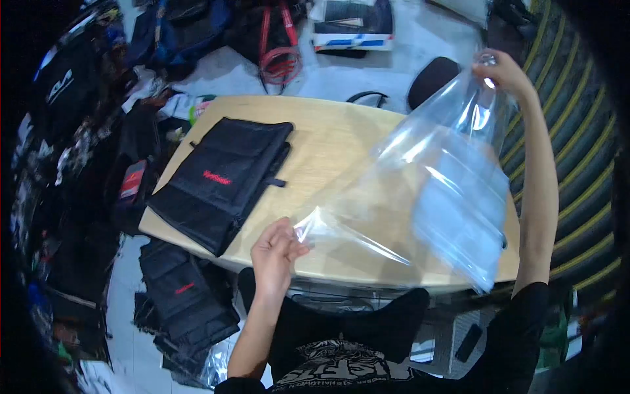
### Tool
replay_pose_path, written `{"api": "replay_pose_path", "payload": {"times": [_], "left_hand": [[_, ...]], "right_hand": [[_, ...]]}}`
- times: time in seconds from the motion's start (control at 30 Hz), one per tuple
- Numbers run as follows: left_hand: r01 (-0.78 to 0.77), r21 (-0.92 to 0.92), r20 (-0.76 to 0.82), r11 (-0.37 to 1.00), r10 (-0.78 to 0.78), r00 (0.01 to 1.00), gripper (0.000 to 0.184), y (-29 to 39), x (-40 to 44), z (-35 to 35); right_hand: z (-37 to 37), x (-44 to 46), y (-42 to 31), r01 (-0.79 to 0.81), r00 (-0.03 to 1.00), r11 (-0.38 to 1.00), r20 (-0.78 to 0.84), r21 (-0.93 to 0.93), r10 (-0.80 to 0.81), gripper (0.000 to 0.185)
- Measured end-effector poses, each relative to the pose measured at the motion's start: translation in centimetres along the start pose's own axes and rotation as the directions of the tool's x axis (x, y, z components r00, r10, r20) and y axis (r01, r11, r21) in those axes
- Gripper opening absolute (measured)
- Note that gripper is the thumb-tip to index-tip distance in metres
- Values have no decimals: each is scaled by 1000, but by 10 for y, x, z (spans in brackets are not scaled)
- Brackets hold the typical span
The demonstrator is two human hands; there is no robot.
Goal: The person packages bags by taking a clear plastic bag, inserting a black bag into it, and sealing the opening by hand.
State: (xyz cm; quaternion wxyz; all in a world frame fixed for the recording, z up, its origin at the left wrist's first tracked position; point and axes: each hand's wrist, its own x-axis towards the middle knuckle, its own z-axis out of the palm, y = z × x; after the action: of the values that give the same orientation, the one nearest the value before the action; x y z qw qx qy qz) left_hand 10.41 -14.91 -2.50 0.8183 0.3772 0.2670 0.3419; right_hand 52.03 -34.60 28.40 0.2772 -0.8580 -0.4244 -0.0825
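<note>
A large clear plastic bag (387,177) is stretched above the right half of the wooden table. My left hand (279,249) pinches its lower left corner near the table's front edge. Raised at the upper right, my right hand (502,72) grips the bag's bunched upper part. Behind or under the plastic on the right lies a pale blue-white stack (459,203); whether it is inside the bag I cannot tell. A folded black fabric case (226,174) with red lettering lies flat on the left part of the table, beyond my left hand.
The wooden table (328,125) has rounded edges. More black cases (187,289) are piled on the floor at the lower left. Dark bags and a red coil (281,64) lie past the far edge. A yellow-and-black striped surface (584,157) is on the right.
</note>
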Motion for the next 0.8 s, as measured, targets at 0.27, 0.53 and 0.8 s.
{"api": "replay_pose_path", "payload": {"times": [0.27, 0.53, 0.8], "left_hand": [[78, -10, -172, 997, -78, 982, 20, -8, -12, -6], [85, 102, -132, 991, -71, 989, 18, -7, -14, -3], [-37, 223, -129, 974, 67, 989, 24, -19, -17, 0]], "right_hand": [[221, 75, 22, -2, 971, 863, -208, -506, -119, 62], [279, -63, -91, 304, 791, 914, 463, 270, -400, 33], [285, -247, -129, 359, 856, 925, 350, 126, -380, 26]]}}
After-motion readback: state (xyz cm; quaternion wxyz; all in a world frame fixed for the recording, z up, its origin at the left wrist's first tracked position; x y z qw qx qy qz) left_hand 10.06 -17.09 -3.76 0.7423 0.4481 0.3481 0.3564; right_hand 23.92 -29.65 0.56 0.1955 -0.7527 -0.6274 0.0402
